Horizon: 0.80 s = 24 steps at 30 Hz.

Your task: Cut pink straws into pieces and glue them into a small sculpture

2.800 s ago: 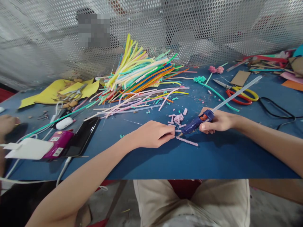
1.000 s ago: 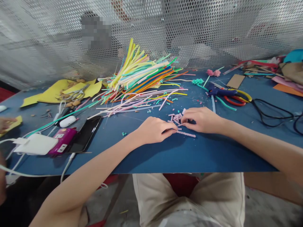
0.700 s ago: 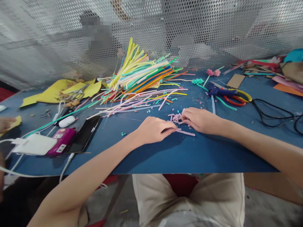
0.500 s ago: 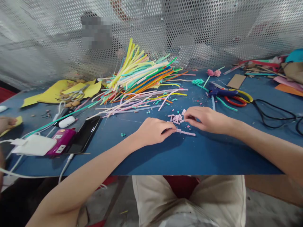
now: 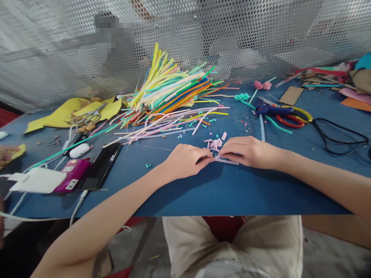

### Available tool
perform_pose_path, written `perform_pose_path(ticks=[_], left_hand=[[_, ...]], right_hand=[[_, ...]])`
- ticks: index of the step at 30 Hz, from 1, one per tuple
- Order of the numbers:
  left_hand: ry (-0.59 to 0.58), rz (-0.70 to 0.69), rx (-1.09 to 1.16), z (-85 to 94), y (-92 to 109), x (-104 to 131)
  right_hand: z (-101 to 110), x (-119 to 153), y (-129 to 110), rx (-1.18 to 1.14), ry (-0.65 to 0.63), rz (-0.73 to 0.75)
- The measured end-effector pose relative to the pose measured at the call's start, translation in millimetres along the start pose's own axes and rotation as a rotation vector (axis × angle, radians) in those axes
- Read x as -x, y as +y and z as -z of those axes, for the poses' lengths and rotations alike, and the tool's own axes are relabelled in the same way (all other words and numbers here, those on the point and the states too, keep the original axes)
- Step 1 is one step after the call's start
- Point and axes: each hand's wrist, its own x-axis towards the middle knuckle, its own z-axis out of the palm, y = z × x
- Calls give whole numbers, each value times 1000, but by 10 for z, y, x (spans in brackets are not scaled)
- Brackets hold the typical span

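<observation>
My left hand [image 5: 188,160] is closed in a pinch on the near end of a thin lilac pipe cleaner strand [image 5: 230,162], low over the blue table. The strand runs to the right beneath my right hand [image 5: 247,151]. That hand is pinched too, its fingertips almost touching the left ones, with a short pink pipe cleaner piece [image 5: 218,157] at their tips. Just behind the fingers lies a small heap of cut pink pieces [image 5: 215,144]. The fingers partly hide the strand's left end.
A large bundle of coloured pipe cleaners [image 5: 174,90] lies at the back. A blue-handled glue gun [image 5: 272,109] and red-and-yellow-handled pliers [image 5: 300,116] are at right. At left are a phone [image 5: 101,166], a purple box [image 5: 72,175], white cables and scissors [image 5: 94,114]. Another person's hand [image 5: 6,152] shows far left.
My right hand has moved from the pink heap down and left to my left fingertips, over the strand. My left hand keeps its pinch nearly in place.
</observation>
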Motion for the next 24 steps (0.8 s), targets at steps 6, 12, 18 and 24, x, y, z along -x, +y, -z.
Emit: perform_pose_path(ticks=[6,12,18,24], left_hand=[[12,-1,4,-14,-7,4],[52,-36,-2,-5,20,5],[69,-40,-7,-9,32,10],[72,-9,6,-18,26,11]], right_hand=[[-23,-21,-17,13,6,33],[-29,-35,-26,77,69,117],[-28,-34,-44,138,85,146],[-21,-36,-47,140,87,130]])
